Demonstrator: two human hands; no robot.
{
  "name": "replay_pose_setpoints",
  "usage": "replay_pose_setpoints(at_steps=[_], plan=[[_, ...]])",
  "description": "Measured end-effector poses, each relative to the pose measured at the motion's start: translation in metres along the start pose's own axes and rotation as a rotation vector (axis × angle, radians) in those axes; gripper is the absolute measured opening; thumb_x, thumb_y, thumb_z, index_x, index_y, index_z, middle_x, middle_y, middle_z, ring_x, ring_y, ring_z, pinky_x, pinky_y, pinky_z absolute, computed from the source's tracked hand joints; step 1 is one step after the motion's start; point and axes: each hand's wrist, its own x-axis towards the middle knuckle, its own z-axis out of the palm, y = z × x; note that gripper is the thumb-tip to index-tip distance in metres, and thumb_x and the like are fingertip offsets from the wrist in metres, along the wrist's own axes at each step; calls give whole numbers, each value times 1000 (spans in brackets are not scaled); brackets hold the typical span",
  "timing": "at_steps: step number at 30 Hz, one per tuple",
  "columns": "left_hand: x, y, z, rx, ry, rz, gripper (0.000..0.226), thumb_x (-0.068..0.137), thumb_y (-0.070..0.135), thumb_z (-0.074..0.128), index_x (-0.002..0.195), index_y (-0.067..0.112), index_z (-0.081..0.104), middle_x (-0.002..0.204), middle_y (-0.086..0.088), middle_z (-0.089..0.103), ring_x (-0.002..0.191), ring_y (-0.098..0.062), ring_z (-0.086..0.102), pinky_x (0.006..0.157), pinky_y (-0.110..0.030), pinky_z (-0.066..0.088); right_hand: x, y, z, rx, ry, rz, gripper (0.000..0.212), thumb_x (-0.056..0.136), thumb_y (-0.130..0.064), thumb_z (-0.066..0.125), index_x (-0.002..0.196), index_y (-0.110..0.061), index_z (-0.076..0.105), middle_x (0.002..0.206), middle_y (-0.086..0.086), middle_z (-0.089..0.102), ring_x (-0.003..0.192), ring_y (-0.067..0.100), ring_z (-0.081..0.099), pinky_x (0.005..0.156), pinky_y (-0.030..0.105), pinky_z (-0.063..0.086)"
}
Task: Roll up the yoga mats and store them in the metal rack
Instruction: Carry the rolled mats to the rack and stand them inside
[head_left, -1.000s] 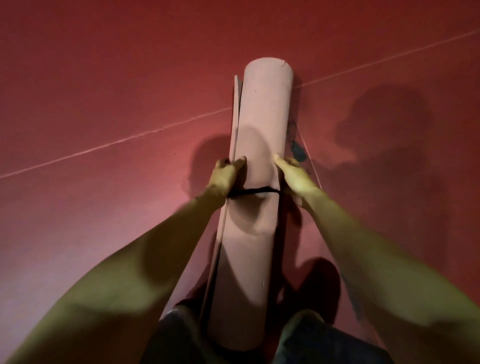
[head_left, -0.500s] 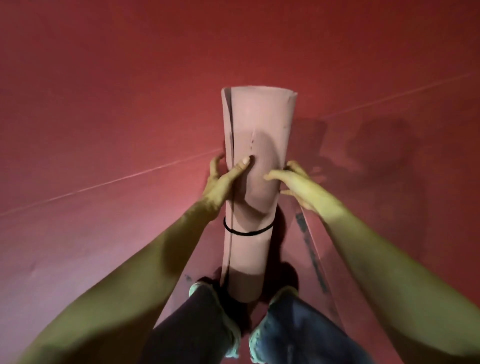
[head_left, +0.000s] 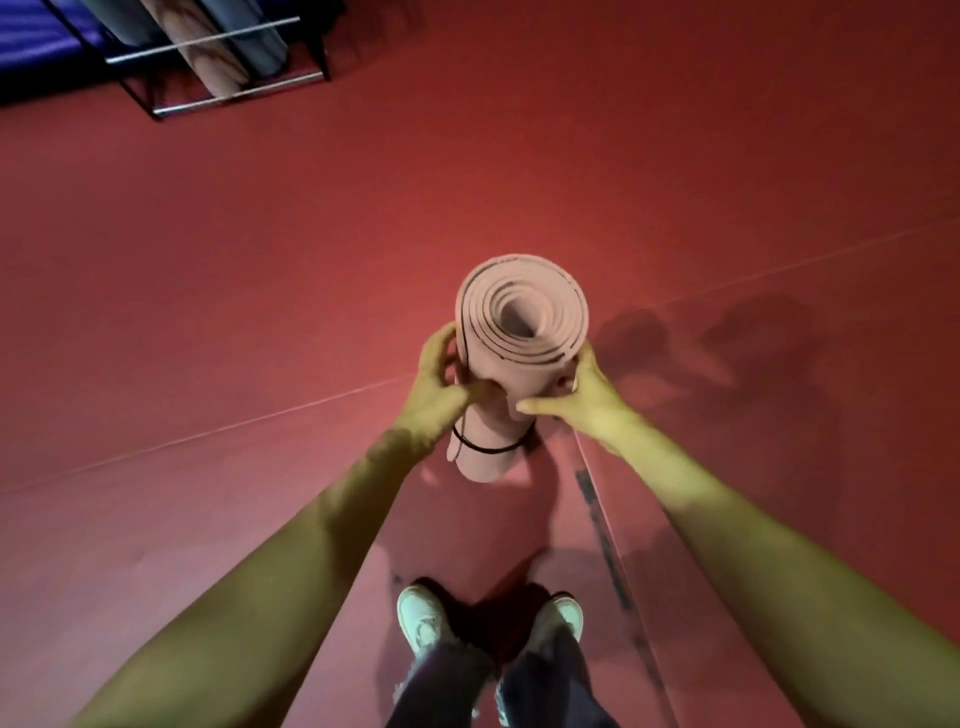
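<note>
A rolled yoga mat (head_left: 519, 322), pale pink, stands nearly upright between the two hands, its spiral end facing up at the camera. The left hand (head_left: 441, 384) grips it from the left: the fingers (head_left: 439, 343) curl round the far side of the roll and the thumb presses across the near side. The right hand (head_left: 576, 400) grips it from the right at the same height, its fingers (head_left: 584, 358) wrapped behind the roll and the thumb pointing left along the front, the tip just short of the left thumb. Both sets of fingers are clamped on the mat.

Just below the fingers a black band (head_left: 488, 448) circles the roll, and the lower end of the roll hangs a little under it. Whether that end touches the red floor (head_left: 260, 260) cannot be told.

Well beyond the left fingers, at the upper left, stands the metal rack (head_left: 218, 98), with several rolled mats (head_left: 208, 57) leaning inside its bars. Below the fingers, towards the person, a flat mat (head_left: 571, 545) lies on the floor, its right edge running down from under the right hand. Two pale shoes (head_left: 423, 618) stand on it.
</note>
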Motion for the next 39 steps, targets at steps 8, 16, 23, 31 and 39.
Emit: replay_pose_setpoints(at_steps=[8, 16, 23, 31, 39], plan=[[-5, 42, -19, 50, -43, 70, 107, 49, -4, 87, 134, 26, 29, 126, -6, 41, 105, -13, 51, 77, -27, 56, -3, -38, -24, -5, 28, -110, 77, 56, -1, 87, 115, -16, 38, 121, 1, 48, 122, 17, 46, 105, 30, 37], [-26, 21, -30, 69, -41, -94, 118, 48, 8, 92, 146, 21, 27, 133, -8, 43, 117, -21, 52, 88, -36, 55, -22, -55, -17, -98, -114, -82, 109, 50, 1, 88, 137, -31, 33, 136, 2, 42, 125, 16, 39, 106, 36, 36], [-53, 38, -59, -133, 2, -43, 93, 63, -19, 74, 137, 24, 39, 125, 3, 58, 113, -15, 56, 81, -25, 54, -30, -93, 8, -147, -127, -90, 102, 49, -4, 90, 136, -19, 39, 128, -1, 49, 118, 14, 45, 96, 24, 37], [-83, 136, -125, -155, 21, 129, 88, 61, -12, 80, 134, 20, 43, 123, 5, 56, 106, -7, 57, 80, -25, 54, -58, -223, 24, -260, -133, -162, 102, 42, -20, 92, 133, -22, 45, 128, 3, 49, 116, 15, 49, 105, 36, 39], [-82, 239, -202, 51, 194, 344, 109, 48, 26, 90, 140, 24, 33, 142, 2, 40, 123, -4, 45, 97, -16, 42, -56, -374, 46, -77, -281, -272, 99, 46, 8, 80, 124, -40, 40, 120, 10, 59, 120, 23, 50, 101, 47, 44]])
